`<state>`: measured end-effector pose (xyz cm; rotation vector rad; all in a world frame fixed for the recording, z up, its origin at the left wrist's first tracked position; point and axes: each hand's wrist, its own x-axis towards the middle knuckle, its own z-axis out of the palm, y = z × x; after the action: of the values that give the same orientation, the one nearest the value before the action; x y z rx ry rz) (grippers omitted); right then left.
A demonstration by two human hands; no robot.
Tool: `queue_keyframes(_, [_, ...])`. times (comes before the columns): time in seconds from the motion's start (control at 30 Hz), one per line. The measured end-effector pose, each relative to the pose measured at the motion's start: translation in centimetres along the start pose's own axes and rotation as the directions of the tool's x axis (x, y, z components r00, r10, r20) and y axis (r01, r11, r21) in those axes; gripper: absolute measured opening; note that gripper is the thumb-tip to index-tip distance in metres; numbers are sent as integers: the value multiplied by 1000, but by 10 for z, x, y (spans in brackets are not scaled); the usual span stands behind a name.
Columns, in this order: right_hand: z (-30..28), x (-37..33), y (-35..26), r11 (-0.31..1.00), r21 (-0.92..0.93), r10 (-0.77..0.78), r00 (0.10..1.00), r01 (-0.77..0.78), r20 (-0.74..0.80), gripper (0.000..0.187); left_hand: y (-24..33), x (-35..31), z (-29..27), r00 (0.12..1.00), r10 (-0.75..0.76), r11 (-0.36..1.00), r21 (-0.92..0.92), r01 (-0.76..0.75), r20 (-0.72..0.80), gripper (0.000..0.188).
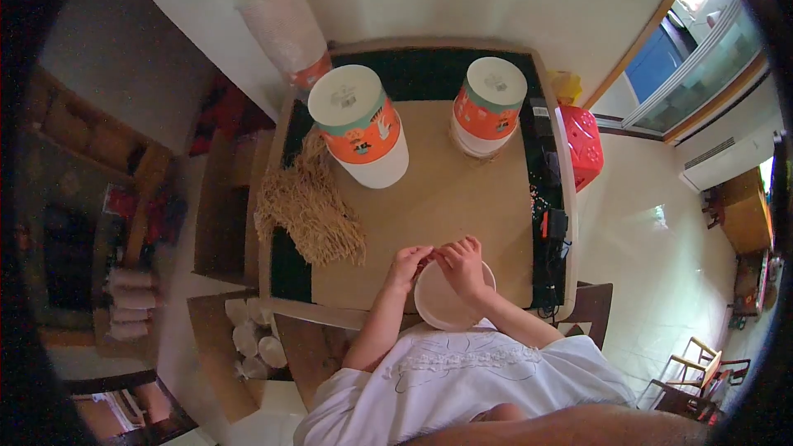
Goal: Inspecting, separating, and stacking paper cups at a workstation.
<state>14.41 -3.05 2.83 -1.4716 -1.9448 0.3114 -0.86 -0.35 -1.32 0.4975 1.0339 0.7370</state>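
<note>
My left hand (407, 266) and my right hand (462, 268) meet fingertip to fingertip at the front edge of the table. They are over the far rim of a round pale bowl (442, 306). The right hand lies partly across the bowl and the left hand is just to its left. The fingers of both hands are bunched together. Whatever sits between them is too small to make out. A pile of straw-coloured fibres (310, 206) lies on the table to the left of my hands.
Two white-lidded tubs with orange bands, one on the left (359, 124) and one on the right (489, 107), stand at the back of the brown table (446, 198). Black gadgets (552, 227) lie along its right edge. A red stool (582, 144) stands to the right, and a pale roll (285, 25) leans on the wall.
</note>
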Motion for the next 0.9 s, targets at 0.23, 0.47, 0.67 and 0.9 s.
queue_keyframes(0.23, [-5, -1, -8, 999, 17, 27, 999, -27, 21, 12, -1, -5, 0, 1000, 4, 1000, -5, -4, -28, 11])
queue_keyframes(0.47, [-15, 23, 6, 823, 340, 320, 866, -455, 384, 12, 4, -8, 0, 991, 133, 970, 206, -132, 12, 12])
queue_keyframes(0.67, [-8, 27, 13, 853, 240, 324, 831, -463, 453, 12, 6, -8, 2, 982, 187, 939, 295, -176, -9, 13])
queue_keyframes(0.9, [-6, 25, 14, 858, 263, 315, 858, -440, 406, 12, 9, -11, 10, 972, 237, 938, 262, -228, 0, 16])
